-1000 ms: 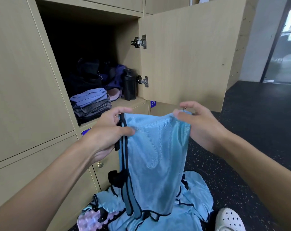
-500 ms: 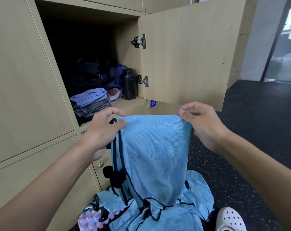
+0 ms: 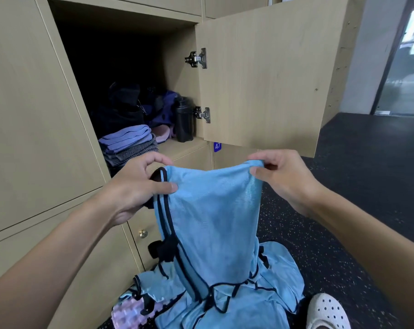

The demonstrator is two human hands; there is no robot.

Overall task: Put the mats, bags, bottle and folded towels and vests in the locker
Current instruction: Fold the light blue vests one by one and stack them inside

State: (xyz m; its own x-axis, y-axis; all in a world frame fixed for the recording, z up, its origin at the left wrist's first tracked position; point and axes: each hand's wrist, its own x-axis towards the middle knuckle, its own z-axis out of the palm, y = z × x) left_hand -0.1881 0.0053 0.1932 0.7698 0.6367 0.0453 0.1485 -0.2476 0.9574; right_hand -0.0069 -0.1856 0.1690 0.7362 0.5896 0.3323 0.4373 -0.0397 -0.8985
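A light-blue mesh vest [image 3: 213,222] with dark trim hangs in front of me. My left hand [image 3: 137,186] pinches its top left corner and my right hand [image 3: 284,176] pinches its top right corner. Its lower end reaches a pile of more blue vests [image 3: 260,300] on the floor. The open locker [image 3: 184,148] holds folded purple and grey towels [image 3: 127,143], dark and purple bags [image 3: 134,108] and a black bottle [image 3: 184,119].
The locker door [image 3: 272,74] stands open to the right, above my right hand. A pink-purple knobbed mat [image 3: 127,314] lies under the vest pile. A white clog [image 3: 327,312] is at bottom right. Shut locker doors [image 3: 35,115] fill the left; dark speckled floor [image 3: 355,186] stretches right.
My hands have moved apart and stretched the vest's top edge wider. The vest's lower end has sunk onto the pile.
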